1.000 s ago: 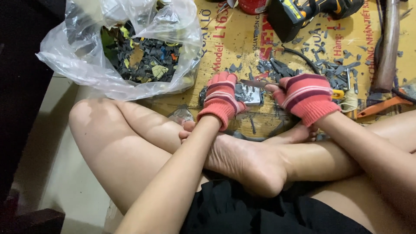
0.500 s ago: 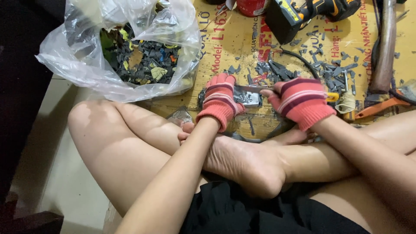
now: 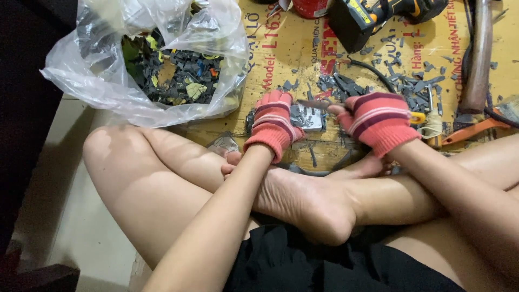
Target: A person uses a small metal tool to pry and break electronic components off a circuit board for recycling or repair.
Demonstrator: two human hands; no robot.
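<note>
I see my left hand (image 3: 273, 123), in a red and pink striped glove, pressed down on a small grey flat device (image 3: 307, 117) that lies on the yellow cardboard sheet (image 3: 294, 51) just beyond my crossed legs; the fingers are curled over its left edge, but the glove hides whether they actually clamp it, so I cannot tell how firmly it is held. My right hand (image 3: 378, 121), in a matching glove, is closed around a thin metal tool (image 3: 316, 104) whose blade points left across the top of the device, its tip close to the left glove's knuckles. The device sits between the two hands, touching the left one and ringed by dark grey plastic shards (image 3: 346, 86) scattered over the cardboard. To the left of my left hand stands a clear plastic bag (image 3: 108, 81), open at the top and filled with more dark broken pieces and a few yellow and green bits. At the top of the view lies a black and yellow power tool (image 3: 373, 19), with a red round object (image 3: 311, 6) just beside it. At the right edge a brown wooden handle (image 3: 478, 54) runs up and down, and below it lies an orange-handled tool (image 3: 470, 130), near my right wrist
</note>
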